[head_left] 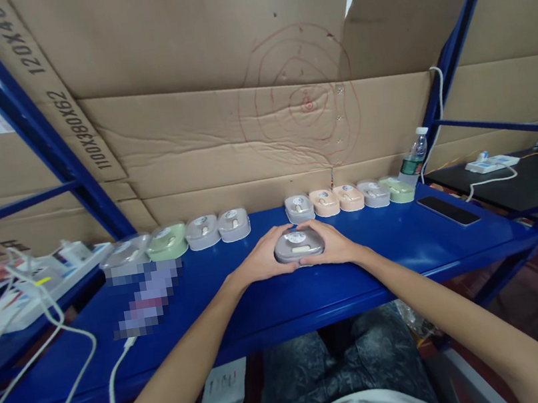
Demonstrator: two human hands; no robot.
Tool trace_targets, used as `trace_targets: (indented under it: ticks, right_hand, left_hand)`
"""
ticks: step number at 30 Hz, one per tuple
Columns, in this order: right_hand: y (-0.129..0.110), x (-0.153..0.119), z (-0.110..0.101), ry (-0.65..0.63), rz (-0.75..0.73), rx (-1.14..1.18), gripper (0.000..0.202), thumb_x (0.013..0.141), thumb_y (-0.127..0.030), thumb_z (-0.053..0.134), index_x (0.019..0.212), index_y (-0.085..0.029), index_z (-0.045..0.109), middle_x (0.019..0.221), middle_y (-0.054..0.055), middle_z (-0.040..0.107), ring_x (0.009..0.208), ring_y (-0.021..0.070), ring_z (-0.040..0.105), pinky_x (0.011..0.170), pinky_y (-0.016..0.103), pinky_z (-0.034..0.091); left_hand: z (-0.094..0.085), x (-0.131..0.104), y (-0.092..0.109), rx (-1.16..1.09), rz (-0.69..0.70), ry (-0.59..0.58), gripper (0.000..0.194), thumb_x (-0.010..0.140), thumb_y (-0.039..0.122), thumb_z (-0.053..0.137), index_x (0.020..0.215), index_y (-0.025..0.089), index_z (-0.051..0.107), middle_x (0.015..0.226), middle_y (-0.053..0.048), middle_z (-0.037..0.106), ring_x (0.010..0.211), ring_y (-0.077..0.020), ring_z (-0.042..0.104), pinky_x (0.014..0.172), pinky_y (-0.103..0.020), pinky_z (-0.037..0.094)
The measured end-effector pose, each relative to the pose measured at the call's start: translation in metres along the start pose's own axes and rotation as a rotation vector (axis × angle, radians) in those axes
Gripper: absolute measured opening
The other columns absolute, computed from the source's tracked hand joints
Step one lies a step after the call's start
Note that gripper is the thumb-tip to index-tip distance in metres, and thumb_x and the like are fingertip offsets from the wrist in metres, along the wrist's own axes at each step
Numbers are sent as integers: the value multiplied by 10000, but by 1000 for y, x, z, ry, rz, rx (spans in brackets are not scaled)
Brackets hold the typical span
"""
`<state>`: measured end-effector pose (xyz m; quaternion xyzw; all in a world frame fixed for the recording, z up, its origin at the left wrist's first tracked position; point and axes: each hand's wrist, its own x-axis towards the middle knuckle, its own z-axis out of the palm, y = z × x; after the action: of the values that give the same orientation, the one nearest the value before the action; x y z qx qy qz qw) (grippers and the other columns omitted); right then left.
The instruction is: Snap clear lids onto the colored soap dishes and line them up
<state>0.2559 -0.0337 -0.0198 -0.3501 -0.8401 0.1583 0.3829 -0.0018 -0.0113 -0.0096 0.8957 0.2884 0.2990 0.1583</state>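
Between my two hands is a small grey lidded container (300, 248) with a pale clasp on its front and a round sticker on its lid. My left hand (266, 256) wraps round its left side, fingers behind and thumb in front. On the opposite side my right hand (336, 242) grips it the same way. Behind them, similar containers stand along the cardboard backing. The nearest are a grey container (299, 209) and a peach container (324, 202); to the left sits another grey container (233, 224).
On the blue shelf (285, 307), a green container (166, 242) stands left and a water bottle (413, 158) at the back right. A dark phone (448, 210) lies at right. White cables (59, 320) run across the left, beside a blurred-out device with a cable plugged in.
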Motion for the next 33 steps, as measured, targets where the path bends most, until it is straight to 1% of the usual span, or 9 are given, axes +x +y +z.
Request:
trace_targets:
  ticks: [7,13,17,19,22,24,27,30,33]
  right_hand:
    - [0,1,-1,-8,-19,-7,830,733,-599,909,1419,-251,596,1422,125,689,1297,335,675,1132,527,515]
    - [1,2,-2,-2,-37,3,781,752,-582,904,1393,-239,621,1404,122,708,1289,332,684,1113,516,527]
    - [-1,3,-7,21,-4,84,731,779,-572,888,1375,-237,629,1381,108,717,1251,308,698,1101,500,544]
    - [-1,3,-15,48,14,102,714,808,-567,865,1390,-235,621,1395,109,708,1245,301,698,1092,489,555]
    - [4,4,-35,113,52,21,679,851,-561,824,1401,-220,618,1411,129,697,1218,313,701,1060,502,572]
    - [9,2,-50,135,101,-65,663,874,-573,797,1403,-213,622,1412,141,699,1214,329,703,1058,523,571]
    - [17,-2,-68,116,204,-176,704,898,-625,764,1447,-212,607,1455,157,682,1280,363,681,1104,561,541]
    - [22,-6,-77,55,335,-267,829,893,-703,738,1520,-193,555,1488,187,660,1315,395,667,1107,590,535]
    - [28,-10,-79,-22,414,-329,891,881,-734,732,1547,-173,539,1512,208,641,1331,406,662,1099,586,545]
  left_hand:
    - [0,1,-1,1,-37,10,978,728,576,922,1551,240,513,1543,-162,594,1416,-415,583,1199,-593,463]
    - [-1,0,-1,-13,-66,-2,1044,700,549,954,1581,249,481,1583,-162,566,1444,-419,561,1216,-592,446]
    - [-2,-1,0,-37,-93,-16,1147,694,535,966,1643,259,384,1537,-168,595,1403,-410,593,1185,-593,467]
    - [-2,-2,1,-59,-114,-14,1234,698,545,967,1689,260,289,1493,-174,621,1381,-400,611,1177,-588,471]
    - [-2,-3,1,-61,-137,-16,1332,694,568,964,1726,252,182,1453,-179,642,1358,-392,629,1175,-579,469]
    - [-3,-4,-1,-23,-135,-31,1315,703,598,950,1725,246,202,1455,-181,642,1358,-398,627,1179,-574,461]
    - [-6,-5,-6,63,-149,-38,1244,716,675,915,1707,250,296,1494,-192,626,1409,-438,582,1185,-601,441]
    - [-8,-6,-11,132,-186,-43,1252,698,746,891,1698,236,336,1523,-209,615,1497,-489,480,1189,-648,421]
    - [-10,-7,-12,163,-173,-72,1273,680,769,888,1693,221,347,1635,-221,504,1536,-492,427,1200,-633,422]
